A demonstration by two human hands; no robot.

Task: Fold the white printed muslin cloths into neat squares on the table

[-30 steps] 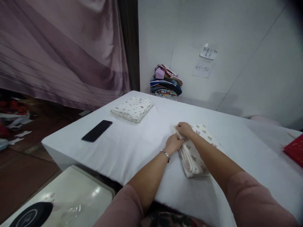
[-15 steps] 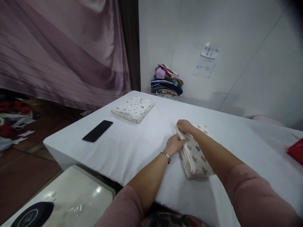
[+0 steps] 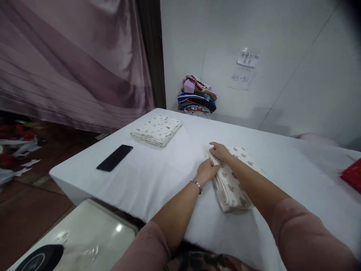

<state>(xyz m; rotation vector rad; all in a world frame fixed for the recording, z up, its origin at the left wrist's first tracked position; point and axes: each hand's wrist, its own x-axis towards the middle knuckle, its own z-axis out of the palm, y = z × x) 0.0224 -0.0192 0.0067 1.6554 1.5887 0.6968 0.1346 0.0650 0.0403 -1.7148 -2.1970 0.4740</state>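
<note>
A folded white cloth with grey-brown shapes [image 3: 232, 192] lies on the white-covered table [image 3: 169, 165], right of centre. My left hand [image 3: 207, 170], with a bracelet at the wrist, grips its left folded edge, fingers tucked out of sight. Just beyond, my right hand [image 3: 220, 151] pinches the far left corner of the same cloth. My right forearm passes over the cloth and hides part of it. Farther back on the left lies another folded white cloth with small prints [image 3: 158, 130].
A black phone [image 3: 114, 158] lies on the table's left part. Stacked folded fabrics [image 3: 197, 96] stand behind the far edge, against the wall. Something red [image 3: 352, 175] is at the right. A pale surface with a dark round object [image 3: 41, 259] is at lower left.
My right hand has shifted slightly at the cloth's far corner, with its index finger lifted a little. The view has moved slightly. Both hands remain at the same cloth.
</note>
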